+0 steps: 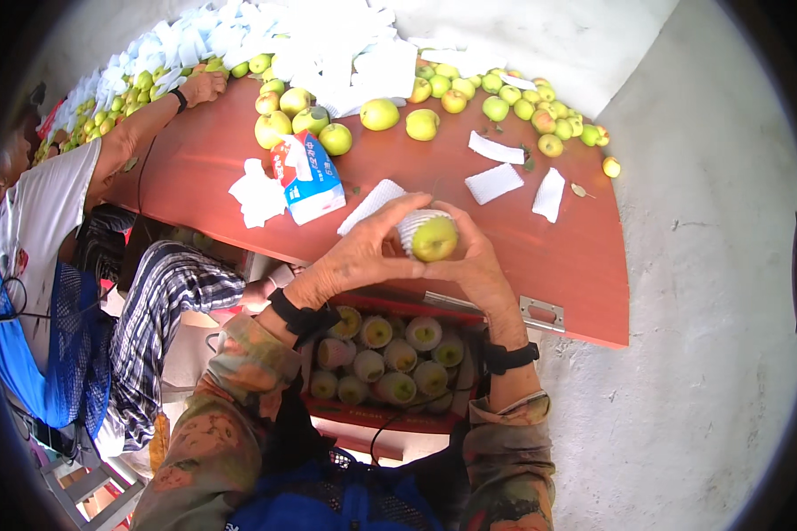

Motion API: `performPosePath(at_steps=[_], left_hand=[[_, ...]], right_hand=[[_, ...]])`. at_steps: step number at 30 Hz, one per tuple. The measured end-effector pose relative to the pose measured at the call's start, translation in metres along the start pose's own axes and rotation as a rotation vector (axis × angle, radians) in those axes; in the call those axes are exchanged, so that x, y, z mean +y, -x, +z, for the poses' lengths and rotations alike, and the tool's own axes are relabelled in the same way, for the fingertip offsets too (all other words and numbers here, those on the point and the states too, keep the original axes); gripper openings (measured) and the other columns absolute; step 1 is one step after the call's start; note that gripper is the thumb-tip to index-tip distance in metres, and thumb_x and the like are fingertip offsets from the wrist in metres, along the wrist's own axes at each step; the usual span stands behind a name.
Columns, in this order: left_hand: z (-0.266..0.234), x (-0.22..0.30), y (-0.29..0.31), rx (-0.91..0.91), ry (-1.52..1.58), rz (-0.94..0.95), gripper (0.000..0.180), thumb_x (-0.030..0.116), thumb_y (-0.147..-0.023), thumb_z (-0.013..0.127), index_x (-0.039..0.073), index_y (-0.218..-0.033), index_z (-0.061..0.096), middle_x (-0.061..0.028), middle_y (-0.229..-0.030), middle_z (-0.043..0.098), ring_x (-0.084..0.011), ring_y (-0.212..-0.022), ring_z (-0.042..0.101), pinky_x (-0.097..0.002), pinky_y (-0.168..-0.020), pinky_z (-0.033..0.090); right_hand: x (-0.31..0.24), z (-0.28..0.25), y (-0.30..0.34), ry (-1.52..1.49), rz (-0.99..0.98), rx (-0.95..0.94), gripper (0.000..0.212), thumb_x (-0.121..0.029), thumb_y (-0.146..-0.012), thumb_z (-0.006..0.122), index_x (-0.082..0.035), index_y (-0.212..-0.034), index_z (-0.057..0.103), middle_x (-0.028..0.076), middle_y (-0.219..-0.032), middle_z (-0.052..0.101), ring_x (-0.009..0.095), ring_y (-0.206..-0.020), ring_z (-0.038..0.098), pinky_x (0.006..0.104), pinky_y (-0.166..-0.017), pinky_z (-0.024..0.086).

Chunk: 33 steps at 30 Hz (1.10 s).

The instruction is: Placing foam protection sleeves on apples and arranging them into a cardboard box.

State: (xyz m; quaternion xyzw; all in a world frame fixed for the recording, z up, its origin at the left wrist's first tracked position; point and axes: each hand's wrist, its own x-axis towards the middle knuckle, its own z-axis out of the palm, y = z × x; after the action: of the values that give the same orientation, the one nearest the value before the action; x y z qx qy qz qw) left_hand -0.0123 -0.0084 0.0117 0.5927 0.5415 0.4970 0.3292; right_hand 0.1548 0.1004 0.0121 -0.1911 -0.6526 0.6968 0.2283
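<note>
**Green apple (436, 239) held in both hands over the table's (584, 292) near edge**

Nearest, patterned cuffs (505, 456) and black wristbands (510, 357) point toward the table; below the table's near edge, a red box (332, 410) holds wrapped apples (400, 356) in white netting; just above that edge, the left hand (359, 255) and right hand (483, 270) come together, both clamped on the green apple; a white foam net (409, 232) covers its left part, leaving a yellow-green side bare; a metal latch (540, 314) sits on the table's near edge, toward the right.

On the table, a flat foam strip (370, 205) lies just beyond the left hand; toward the table's left, a blue, white and red packet (323, 190) sits near a crumpled white sheet (259, 196); toward its right, three white pieces (494, 183) lie apart; farther over, loose apples (380, 114) rest across the table's middle, with piled apples (522, 109) at its far right; a white heap (328, 44) covers its far side; at its far left, a co-worker's hand (202, 87) is among more fruit; a pale wall (700, 265) rises beyond its right edge.
</note>
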Motion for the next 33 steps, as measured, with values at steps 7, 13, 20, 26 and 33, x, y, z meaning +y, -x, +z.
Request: performPosePath(at_steps=[7, 13, 20, 26, 33], left_hand=[[0.015, -0.006, -0.001, 0.012, -0.235, 0.089, 0.089, 0.006, -0.066, 0.079, 0.009, -0.144, 0.035, -0.0144, -0.135, 0.049, -0.0260, -0.125, 0.049, -0.0353, -0.105, 0.038], [0.015, -0.008, -0.005, 0.075, -0.111, -0.046, 0.080, 0.013, -0.072, 0.079, 0.008, -0.140, 0.039, -0.0117, -0.126, 0.054, -0.0225, -0.109, 0.059, -0.0323, -0.083, 0.052], [0.006, -0.017, -0.011, 0.045, 0.341, -0.321, 0.060, 0.037, -0.091, 0.059, 0.003, -0.136, 0.040, -0.0102, -0.115, 0.058, -0.0174, -0.096, 0.063, -0.0261, -0.060, 0.057], [-0.002, -0.010, -0.008, -0.006, 0.780, -0.333, 0.060, 0.043, -0.090, 0.060, 0.005, -0.133, 0.043, -0.0098, -0.115, 0.058, -0.0185, -0.102, 0.061, -0.0295, -0.065, 0.058], [0.000, -0.029, -0.012, 0.017, 0.662, -0.433, 0.051, 0.043, -0.090, 0.060, 0.008, -0.126, 0.048, -0.0072, -0.113, 0.059, -0.0170, -0.100, 0.062, -0.0333, -0.067, 0.058]], right_hand=[[0.002, -0.008, 0.006, 0.027, -0.004, -0.066, 0.083, 0.011, -0.066, 0.070, -0.003, -0.141, 0.036, 0.009, -0.125, 0.054, 0.017, -0.109, 0.056, 0.0294, -0.091, 0.049], [0.006, -0.010, 0.002, 0.076, -0.037, 0.052, 0.069, 0.009, -0.070, 0.068, 0.001, -0.134, 0.044, 0.011, -0.126, 0.055, 0.019, -0.112, 0.056, 0.0313, -0.092, 0.048], [0.005, -0.002, -0.004, 0.226, -0.019, 0.178, 0.050, 0.004, -0.074, 0.066, 0.003, -0.123, 0.055, 0.010, -0.114, 0.062, 0.019, -0.106, 0.059, 0.0313, -0.091, 0.049], [0.006, 0.001, -0.010, 0.095, 0.090, 0.212, 0.037, -0.005, -0.081, 0.061, 0.004, -0.116, 0.059, 0.010, -0.104, 0.064, 0.015, -0.090, 0.063, 0.0286, -0.072, 0.055], [0.013, 0.010, -0.011, 0.238, 0.064, 0.269, 0.030, -0.010, -0.086, 0.058, 0.003, -0.113, 0.062, 0.009, -0.090, 0.068, 0.014, -0.076, 0.065, 0.0280, -0.065, 0.056]])
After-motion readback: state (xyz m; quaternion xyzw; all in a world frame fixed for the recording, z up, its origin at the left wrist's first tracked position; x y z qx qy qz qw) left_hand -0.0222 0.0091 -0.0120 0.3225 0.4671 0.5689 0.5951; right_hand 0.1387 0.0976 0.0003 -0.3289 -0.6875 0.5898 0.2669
